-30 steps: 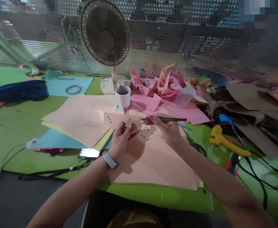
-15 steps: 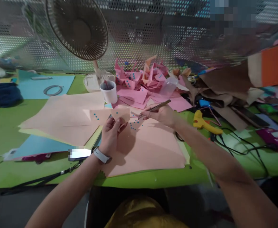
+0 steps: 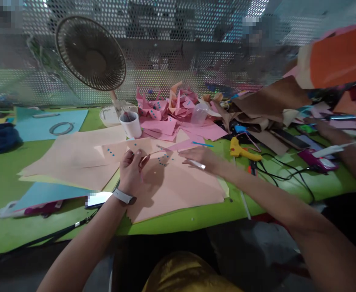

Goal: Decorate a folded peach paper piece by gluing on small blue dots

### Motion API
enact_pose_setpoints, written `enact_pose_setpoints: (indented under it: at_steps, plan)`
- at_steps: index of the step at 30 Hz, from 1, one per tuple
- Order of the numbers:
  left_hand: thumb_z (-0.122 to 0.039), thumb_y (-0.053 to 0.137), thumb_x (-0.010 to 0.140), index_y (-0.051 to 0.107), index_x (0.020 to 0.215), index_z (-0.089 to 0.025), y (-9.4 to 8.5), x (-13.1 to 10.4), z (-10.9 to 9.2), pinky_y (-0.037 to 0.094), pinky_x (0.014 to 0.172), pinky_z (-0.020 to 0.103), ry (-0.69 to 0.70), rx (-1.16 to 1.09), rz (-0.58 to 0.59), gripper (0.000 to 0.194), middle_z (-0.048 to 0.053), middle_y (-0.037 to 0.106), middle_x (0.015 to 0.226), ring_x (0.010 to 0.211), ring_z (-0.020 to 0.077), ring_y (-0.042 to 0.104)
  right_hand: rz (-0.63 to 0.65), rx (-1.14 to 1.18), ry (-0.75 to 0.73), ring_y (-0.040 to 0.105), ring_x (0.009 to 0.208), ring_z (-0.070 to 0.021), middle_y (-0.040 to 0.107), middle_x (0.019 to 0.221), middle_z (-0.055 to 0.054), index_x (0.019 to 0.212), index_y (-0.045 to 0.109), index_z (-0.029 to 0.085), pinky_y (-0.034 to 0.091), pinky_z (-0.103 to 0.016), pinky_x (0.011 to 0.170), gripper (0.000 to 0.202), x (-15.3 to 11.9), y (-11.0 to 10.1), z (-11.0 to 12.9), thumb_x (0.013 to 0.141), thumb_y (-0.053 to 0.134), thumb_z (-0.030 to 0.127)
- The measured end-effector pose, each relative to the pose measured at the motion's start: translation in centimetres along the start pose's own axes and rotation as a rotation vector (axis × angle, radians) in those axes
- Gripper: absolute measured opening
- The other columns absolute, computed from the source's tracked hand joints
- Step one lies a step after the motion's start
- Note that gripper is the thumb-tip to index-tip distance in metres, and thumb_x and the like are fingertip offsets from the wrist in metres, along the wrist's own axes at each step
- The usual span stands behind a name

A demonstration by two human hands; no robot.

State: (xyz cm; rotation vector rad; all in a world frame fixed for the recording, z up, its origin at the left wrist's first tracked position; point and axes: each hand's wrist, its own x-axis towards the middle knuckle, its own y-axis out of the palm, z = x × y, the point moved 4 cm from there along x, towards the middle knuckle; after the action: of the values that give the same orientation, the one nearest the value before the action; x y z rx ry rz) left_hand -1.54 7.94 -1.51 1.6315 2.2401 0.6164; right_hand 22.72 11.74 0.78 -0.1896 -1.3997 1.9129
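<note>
My left hand [image 3: 131, 168], with a pale watch strap at the wrist, pinches a folded peach paper piece [image 3: 114, 151] with blue dots on it. My right hand [image 3: 198, 157] is closed around a slim pen-like tool [image 3: 197, 164], whose pale, shiny end sticks out below the palm. Its fingertips are just above the peach sheets [image 3: 178, 194]. Between the hands, small loose blue dots [image 3: 162, 160] lie scattered on the top sheet. A thin blue stick [image 3: 202, 144] rests on pink paper behind my right hand.
A white cup [image 3: 131, 125] and a fan [image 3: 91, 56] stand behind. Folded pink papers [image 3: 166, 103] pile up at the back. On the right are a yellow glue gun [image 3: 243, 151], cables, and another person's arm [image 3: 345, 152]. A lit phone [image 3: 99, 199] lies left.
The view has shifted, showing more on the right. My right hand has turned, and the tool's rear end now points down rather than up. Another person's arm shows more at right.
</note>
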Motion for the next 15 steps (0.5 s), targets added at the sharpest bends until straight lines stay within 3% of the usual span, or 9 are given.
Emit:
enact_pose_setpoints:
  at_steps: [4, 7, 12, 15]
  plan:
    - [-0.027, 0.081, 0.064, 0.066, 0.080, -0.021, 0.0, 0.0, 0.0, 0.056, 0.081, 0.024, 0.010, 0.011, 0.003, 0.024, -0.003, 0.066, 0.082, 0.076, 0.0080, 0.063, 0.070, -0.200, -0.020, 0.064, 0.112, -0.0211, 0.063, 0.129, -0.007, 0.122, 0.064, 0.022, 0.049, -0.039, 0.096, 0.042, -2.5, 0.9, 0.6, 0.087, 0.048, 0.006]
    - [-0.026, 0.082, 0.063, 0.066, 0.080, -0.021, -0.1, 0.2, 0.1, 0.057, 0.082, 0.025, 0.025, 0.021, 0.011, 0.024, -0.003, 0.066, 0.084, 0.077, 0.0083, 0.064, 0.000, -0.333, 0.082, 0.057, 0.121, -0.0206, 0.057, 0.137, -0.004, 0.132, 0.057, 0.023, 0.045, -0.039, 0.102, 0.052, -4.5, -1.4, -0.4, 0.086, 0.042, 0.003]
    - [-0.025, 0.081, 0.065, 0.067, 0.082, -0.022, 0.0, 0.4, 0.1, 0.057, 0.083, 0.026, 0.034, 0.014, 0.045, 0.023, -0.003, 0.067, 0.087, 0.079, 0.0083, 0.063, -0.028, -0.679, 0.627, 0.056, 0.116, -0.0301, 0.059, 0.128, -0.017, 0.135, 0.049, 0.013, 0.045, -0.043, 0.095, 0.054, -9.8, -7.0, -5.7, 0.081, 0.051, 0.009]
    - [-0.026, 0.082, 0.064, 0.068, 0.085, -0.021, 0.2, 0.3, 0.1, 0.057, 0.081, 0.025, 0.031, 0.027, 0.051, 0.026, -0.001, 0.068, 0.092, 0.083, 0.0097, 0.064, 0.073, -0.754, 0.808, 0.056, 0.110, -0.0314, 0.060, 0.121, -0.019, 0.131, 0.050, 0.011, 0.045, -0.040, 0.088, 0.050, -12.4, -8.0, -8.4, 0.082, 0.056, 0.018]
